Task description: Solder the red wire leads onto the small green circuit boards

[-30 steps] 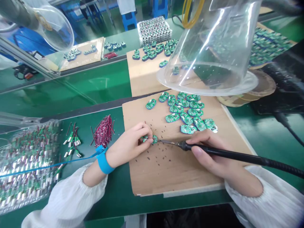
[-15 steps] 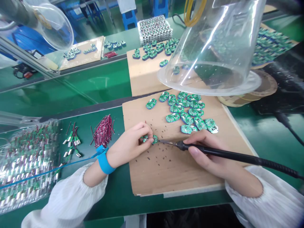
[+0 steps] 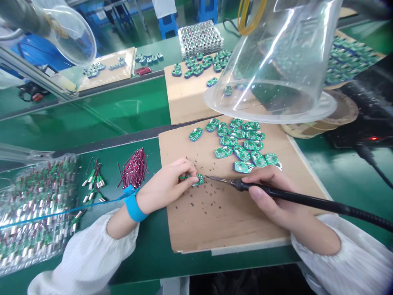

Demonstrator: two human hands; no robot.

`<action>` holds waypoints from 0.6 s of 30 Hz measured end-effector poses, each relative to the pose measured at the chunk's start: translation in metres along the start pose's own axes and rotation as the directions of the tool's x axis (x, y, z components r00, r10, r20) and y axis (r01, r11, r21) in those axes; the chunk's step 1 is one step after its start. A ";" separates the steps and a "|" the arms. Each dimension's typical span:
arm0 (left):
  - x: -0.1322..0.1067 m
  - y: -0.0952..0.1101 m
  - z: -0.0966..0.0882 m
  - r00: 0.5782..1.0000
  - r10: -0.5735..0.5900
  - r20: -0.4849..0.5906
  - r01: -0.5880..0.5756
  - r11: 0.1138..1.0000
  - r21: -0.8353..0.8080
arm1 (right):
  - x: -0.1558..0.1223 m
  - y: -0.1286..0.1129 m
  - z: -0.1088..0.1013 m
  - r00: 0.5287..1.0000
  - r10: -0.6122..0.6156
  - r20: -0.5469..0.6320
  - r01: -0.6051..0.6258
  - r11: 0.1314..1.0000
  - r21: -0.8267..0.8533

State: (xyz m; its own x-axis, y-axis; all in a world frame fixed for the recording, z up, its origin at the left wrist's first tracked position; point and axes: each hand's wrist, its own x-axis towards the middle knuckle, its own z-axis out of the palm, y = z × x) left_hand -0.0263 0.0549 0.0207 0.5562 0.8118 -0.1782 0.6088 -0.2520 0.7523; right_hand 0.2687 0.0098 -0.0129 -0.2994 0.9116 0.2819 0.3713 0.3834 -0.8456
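The left hand (image 3: 164, 190) pinched a small green circuit board (image 3: 199, 179) in its fingertips over a cardboard sheet (image 3: 227, 219). The right hand (image 3: 272, 197) gripped a black soldering iron (image 3: 285, 193) like a pen, its metal tip just beside the board. The hands were apart but close together. Dark specks (image 3: 208, 196) dotted the cardboard. A blue wrist strap (image 3: 132, 208) circled the left wrist. To the left, a bundle of red wires (image 3: 134, 169) and a clear plastic tray (image 3: 33, 213) of parts sat on the green workbench (image 3: 129, 114). Beyond the hands lay a loose pile of circuit boards (image 3: 239, 143). Farther on, a tilted clear plastic cover (image 3: 270, 69) hung above a second cardboard sheet (image 3: 187, 98).
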 end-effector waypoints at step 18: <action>-0.003 -0.001 -0.001 1.000 0.029 -0.003 -0.029 1.000 -0.001 | 0.001 -0.003 0.000 1.000 -0.009 0.012 0.010 0.999 -0.042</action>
State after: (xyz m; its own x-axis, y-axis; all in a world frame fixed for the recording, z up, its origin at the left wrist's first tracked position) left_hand -0.0290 0.0535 0.0209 0.5720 0.8055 -0.1548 0.5918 -0.2747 0.7578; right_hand 0.2675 0.0099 -0.0095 -0.3138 0.9060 0.2841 0.4048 0.3983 -0.8231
